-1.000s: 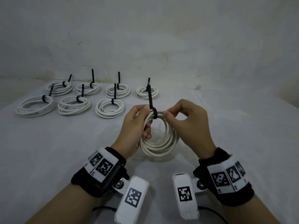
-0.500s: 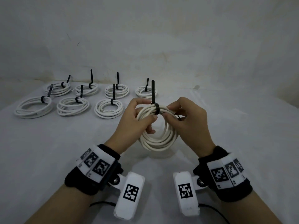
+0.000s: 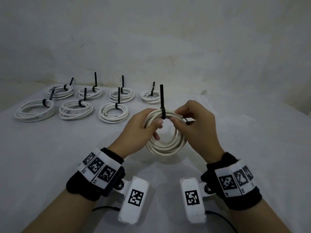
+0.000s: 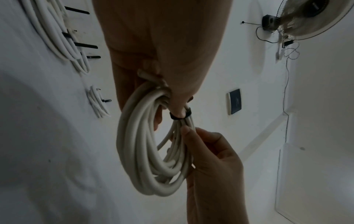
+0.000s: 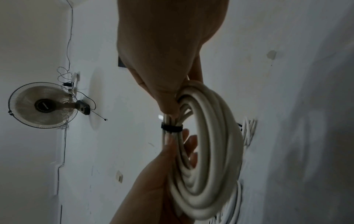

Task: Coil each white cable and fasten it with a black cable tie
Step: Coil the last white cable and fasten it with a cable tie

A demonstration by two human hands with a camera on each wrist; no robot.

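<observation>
A pale cloth-covered surface carries seven tied coils behind the held white cable coil. The left hand and right hand each grasp that coil beside its black cable tie, whose tail points straight up between them.

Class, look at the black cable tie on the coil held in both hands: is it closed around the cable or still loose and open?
Closed. The cable tie forms a snug band around the coil, its tail sticking straight up. The wrist views show the band cinching the strands together.
</observation>
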